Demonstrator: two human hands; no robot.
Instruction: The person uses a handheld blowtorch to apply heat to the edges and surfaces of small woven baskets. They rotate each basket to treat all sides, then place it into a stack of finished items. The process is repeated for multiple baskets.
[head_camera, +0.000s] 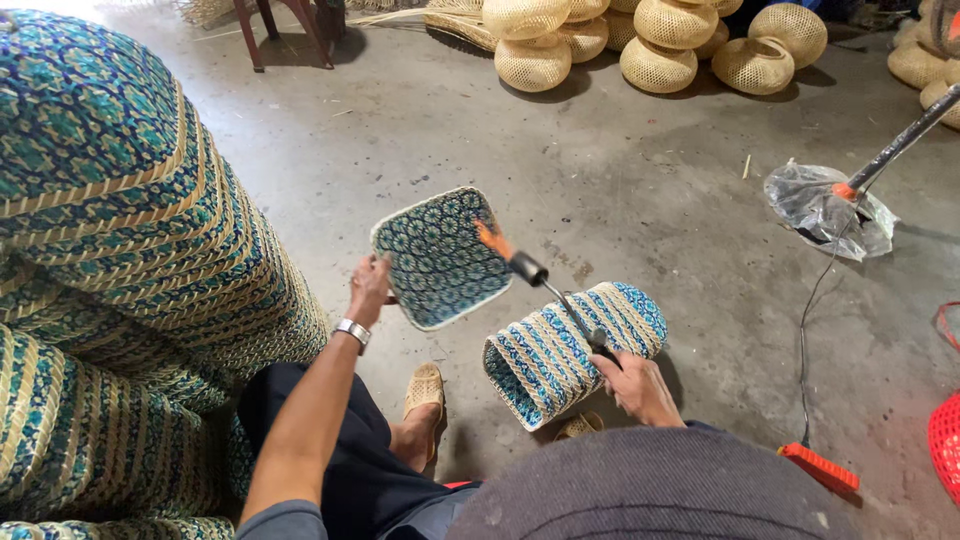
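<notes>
Gripping a blue-patterned woven tray (440, 258) and flaming torch (545, 283), both hands are closed.

The square woven tray (438, 256) shows a blue and teal floral pattern on a pale ground, with a cream rim. The stacked trays (560, 350) on the floor show alternating bands of blue-teal weave and cream edging. The large stacks (110, 270) at the left repeat the same blue, teal and cream banding. The torch (555, 290) is black, with an orange flame at its tip. The round baskets (660, 40) are plain natural tan. The floor (640, 190) is mottled grey. The wristband (352, 332) is silver. The sandal (425, 390) is tan woven.
</notes>
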